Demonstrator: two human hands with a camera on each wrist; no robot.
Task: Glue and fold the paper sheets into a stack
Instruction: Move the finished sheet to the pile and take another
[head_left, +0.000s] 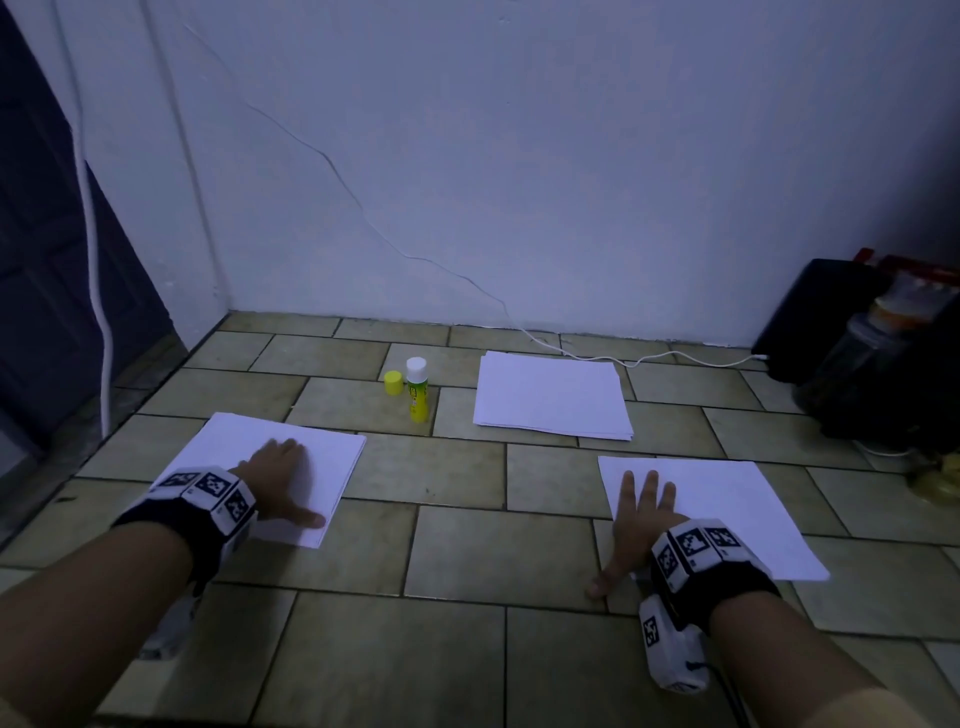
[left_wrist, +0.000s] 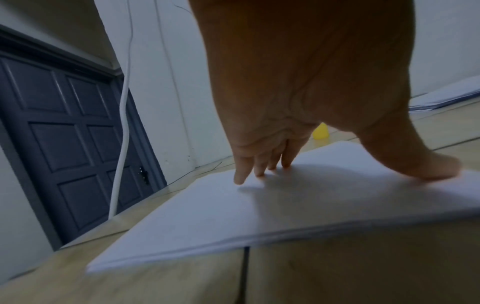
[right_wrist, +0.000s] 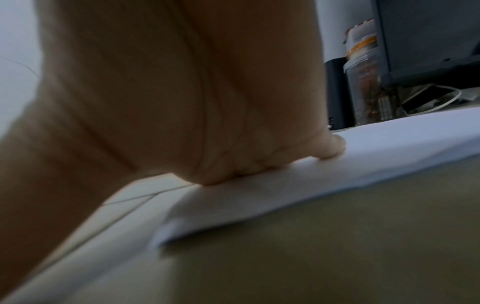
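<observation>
Nearest us, our two forearms reach over the tiled floor (head_left: 457, 545), each wrist banded with black-and-white coded tags.

Left: our left hand (head_left: 283, 480) lies flat on the left stack (head_left: 311, 457), fingers straight and close together, thumb splayed toward the near right corner. It holds nothing, only presses. The left wrist view shows the fingertips (left_wrist: 240, 179) and thumb down on the top sheet, with several layered edges along the near side.

Centre, farther back: a yellow cap (head_left: 394, 383) stands just beside the uncapped glue stick (head_left: 417, 389), upright, white tip, yellow-green body. Its label is too small to read.

Right of the glue, near the wall: a third stack (head_left: 553, 397), untouched, well apart from both hands. A white cable (head_left: 649, 358) runs past its far edge.

Right: our right hand (head_left: 641, 512) rests flat, fingers straight and spread on the left part of the right sheet (head_left: 727, 509), thumb off it on the tile. Nothing gripped. The right wrist view is blurred; the palm sits on the paper edge.

Far right: a jar (head_left: 862, 358) among dark items, label unreadable.
</observation>
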